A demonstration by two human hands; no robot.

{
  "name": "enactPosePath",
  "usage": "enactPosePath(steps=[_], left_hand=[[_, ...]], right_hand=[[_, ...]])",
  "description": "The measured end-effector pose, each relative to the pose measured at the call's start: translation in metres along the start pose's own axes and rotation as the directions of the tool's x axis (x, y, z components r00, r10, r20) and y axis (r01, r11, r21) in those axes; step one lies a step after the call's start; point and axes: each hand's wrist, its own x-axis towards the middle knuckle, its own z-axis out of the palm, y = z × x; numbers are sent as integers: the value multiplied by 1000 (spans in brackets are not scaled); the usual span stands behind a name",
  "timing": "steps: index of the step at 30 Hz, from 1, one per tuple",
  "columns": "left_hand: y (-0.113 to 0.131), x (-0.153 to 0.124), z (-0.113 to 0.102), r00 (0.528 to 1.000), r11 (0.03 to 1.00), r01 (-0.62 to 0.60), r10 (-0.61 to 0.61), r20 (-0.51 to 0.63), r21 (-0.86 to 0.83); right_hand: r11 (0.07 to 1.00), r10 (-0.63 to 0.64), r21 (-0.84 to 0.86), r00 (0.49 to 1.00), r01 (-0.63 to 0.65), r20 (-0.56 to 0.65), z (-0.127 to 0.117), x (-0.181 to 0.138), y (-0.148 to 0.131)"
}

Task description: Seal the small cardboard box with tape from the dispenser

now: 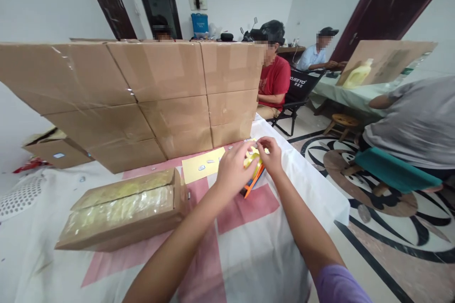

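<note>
Near the far right part of the table, my left hand is curled over a small yellow item, its thumb against it. My right hand is close beside it, thumb and fingertips drawn together in a pinch; whatever lies between them is too small to name. Just under the hands is an orange-edged object with blue and black parts, partly hidden. To the left of my left hand, a yellow sheet lies flat with small pale cut-out-like pieces on it.
A tall wall of taped cardboard boxes stands along the table's far side. A long cardboard box lies at the left on the pink-and-white tablecloth. A person in red sits beyond; another in grey sits right.
</note>
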Motion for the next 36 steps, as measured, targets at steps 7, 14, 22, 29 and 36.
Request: enactPosePath(steps=[7, 14, 22, 29, 36], left_hand=[[-46, 49, 66, 983, 946, 178, -160, 87, -270], [-59, 48, 78, 974, 903, 222, -223, 39, -369], [-66, 44, 74, 990, 938, 100, -61, 126, -331], [-70, 44, 69, 986, 931, 166, -162, 42, -324], [-94, 42, 73, 961, 940, 274, -273, 32, -203]], right_hand=[[989, 59, 138, 997, -51, -58, 3, -12, -3], [909, 232, 372, 969, -186, -81, 10, -8, -6], [872, 328, 415, 939, -261, -99, 8, -6, -5], [864, 325, 430, 942, -261, -83, 9, -5, -6], [867, 366, 414, 918, -278, -151, 5, -3, 13]])
